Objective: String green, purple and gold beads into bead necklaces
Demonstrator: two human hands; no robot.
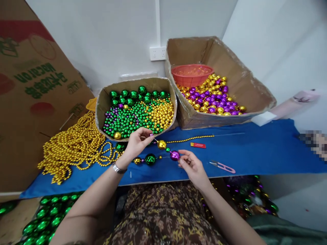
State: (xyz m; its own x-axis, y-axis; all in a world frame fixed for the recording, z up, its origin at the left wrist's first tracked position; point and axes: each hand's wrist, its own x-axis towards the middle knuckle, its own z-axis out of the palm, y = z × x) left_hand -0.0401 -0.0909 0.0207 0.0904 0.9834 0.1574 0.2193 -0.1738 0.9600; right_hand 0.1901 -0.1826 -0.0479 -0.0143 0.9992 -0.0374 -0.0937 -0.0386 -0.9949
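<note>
My left hand pinches a small purple bead near the front of the bead box. My right hand has its fingertips closed on a large shiny purple bead. Between the hands, a large gold bead and a small green bead sit on the same strand. Below them, a large green bead and a smaller gold bead are threaded on a thin line that runs toward my right hand. A thin gold bead chain stretches right behind the hands.
An open box of green, gold and purple beads stands behind my hands. To its right, a larger box holds beads and a red basket. Gold bead chains pile up at left. Pink snips and a red-yellow packet lie right.
</note>
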